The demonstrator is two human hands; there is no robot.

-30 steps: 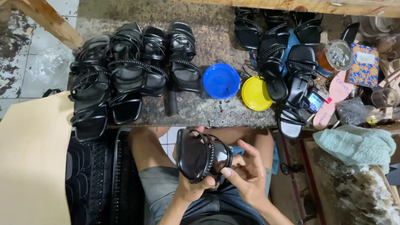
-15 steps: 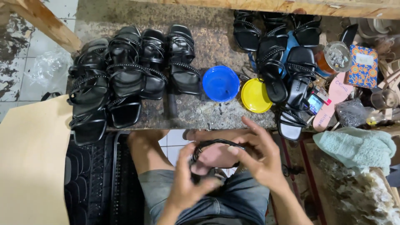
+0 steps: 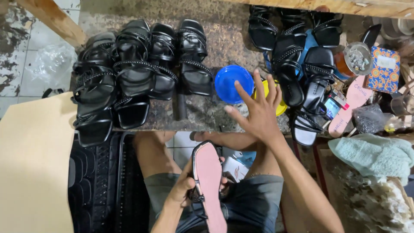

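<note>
My left hand [image 3: 183, 190] grips a sandal [image 3: 209, 181] over my lap, turned so its pink underside faces up and its black straps hang below. My right hand [image 3: 258, 108] is raised over the stone bench's front edge with fingers spread and nothing in it, just right of a blue bowl [image 3: 230, 84] and covering part of a yellow bowl [image 3: 280, 105]. A row of finished black strappy sandals [image 3: 129, 73] lies on the left of the bench, and a second pile of black sandals [image 3: 302, 56] lies on the right.
The stone bench [image 3: 215, 34] holds a glass jar [image 3: 355, 58], a patterned box [image 3: 384, 69], a pink sole [image 3: 351, 105] and small clutter at the right. A tan sheet [image 3: 34, 172] and black ribbed mats [image 3: 103, 190] lie at my left. A green cloth [image 3: 375, 153] sits at the right.
The sandal has been flipped so its pink underside faces up, now held by my left hand alone. My right hand let go and rose toward the bowls on the bench.
</note>
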